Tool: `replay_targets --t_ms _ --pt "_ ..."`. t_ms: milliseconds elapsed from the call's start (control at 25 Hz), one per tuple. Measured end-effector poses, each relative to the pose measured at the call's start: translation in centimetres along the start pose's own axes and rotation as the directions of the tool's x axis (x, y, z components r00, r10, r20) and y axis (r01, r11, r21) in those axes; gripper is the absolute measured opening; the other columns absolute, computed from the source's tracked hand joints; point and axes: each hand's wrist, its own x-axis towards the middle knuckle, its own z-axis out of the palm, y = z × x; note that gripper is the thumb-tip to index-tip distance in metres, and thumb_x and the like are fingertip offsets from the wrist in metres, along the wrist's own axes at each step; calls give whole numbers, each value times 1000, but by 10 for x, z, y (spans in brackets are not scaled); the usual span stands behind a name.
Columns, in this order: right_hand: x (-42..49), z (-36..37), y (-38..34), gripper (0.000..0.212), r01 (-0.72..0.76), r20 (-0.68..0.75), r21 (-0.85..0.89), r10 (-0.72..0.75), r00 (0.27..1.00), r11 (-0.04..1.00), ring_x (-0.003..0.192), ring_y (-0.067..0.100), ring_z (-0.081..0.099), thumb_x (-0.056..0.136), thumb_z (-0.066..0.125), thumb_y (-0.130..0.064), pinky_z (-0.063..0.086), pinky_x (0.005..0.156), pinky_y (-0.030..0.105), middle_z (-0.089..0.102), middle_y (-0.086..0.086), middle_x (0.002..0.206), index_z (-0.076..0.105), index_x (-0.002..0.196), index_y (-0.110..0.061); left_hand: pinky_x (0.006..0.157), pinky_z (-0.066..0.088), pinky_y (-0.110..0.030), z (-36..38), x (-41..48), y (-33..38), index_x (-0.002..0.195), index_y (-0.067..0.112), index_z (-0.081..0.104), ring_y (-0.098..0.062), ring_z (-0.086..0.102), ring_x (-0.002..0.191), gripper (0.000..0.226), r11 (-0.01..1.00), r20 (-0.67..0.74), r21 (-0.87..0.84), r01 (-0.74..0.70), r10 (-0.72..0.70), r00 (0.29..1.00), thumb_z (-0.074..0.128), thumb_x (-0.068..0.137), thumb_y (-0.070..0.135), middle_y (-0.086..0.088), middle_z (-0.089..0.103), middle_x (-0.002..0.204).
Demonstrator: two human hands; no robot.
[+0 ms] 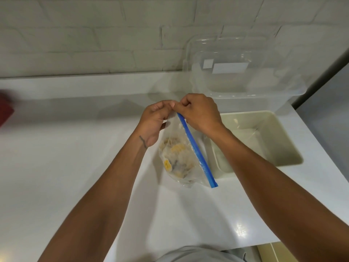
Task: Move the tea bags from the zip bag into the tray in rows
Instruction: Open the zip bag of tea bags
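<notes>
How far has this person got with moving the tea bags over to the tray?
Barely started. Nothing looks done: the tray holds nothing. In hand: the left hand and right hand pinch the zip bag at the far end of its blue seal, apparently to open it. Left: all the tea bags, bunched inside the bag, have to be laid in rows.

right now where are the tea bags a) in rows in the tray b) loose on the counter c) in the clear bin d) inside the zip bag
d: the tea bags lie bunched inside the zip bag, which the left hand and right hand pinch at its top corner; the tray shows none.
</notes>
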Motion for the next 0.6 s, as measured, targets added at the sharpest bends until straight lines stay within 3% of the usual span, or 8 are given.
replay_targets --t_ms 120,280,400,520,600 --pt "-4 0 -1 31 35 -44 -31 -36 998 999 68 12 61 90 56 -53 51 65 31 62 -9 66 58 75 -26 86 42 -34 0 5 0 94 22 71 -9 65 89 12 997 42 -59 45 -43 998 60 98 26 3 71 92" --pt "-15 -1 3 27 -19 -34 26 20 999 999 67 8 62 86 61 -50 53 68 32 64 -9 66 59 73 -27 99 42 -39 1 13 4 90 23 71 -13 60 90 12 991 5 -125 56 -56 998 63 96 30 6 67 81" --pt "-18 -8 8 32 -62 54 150 55 997 987 68 9 65 82 64 -60 55 70 33 67 -9 71 66 78 -29 98 43 -38 -3 16 4 91 22 71 -16 59 94 14 995 83 -86 58 -51 995 65 94 34 3 67 88" --pt "-23 -9 8 26 -42 40 89 39 998 995 63 8 61 85 63 -46 54 67 34 62 -11 61 60 68 -26 96 45 -37 0 17 4 89 17 70 -18 60 93 17 995 154 -97 37 -21 988 62 96 30 -1 67 89" --pt "-33 -9 6 26 -35 13 58 35 999 998 63 10 60 87 59 -41 51 64 34 60 -8 60 54 68 -24 85 52 -31 8 14 6 85 14 67 -16 63 82 20 991 176 -135 25 -1 984 57 99 25 -1 66 82"
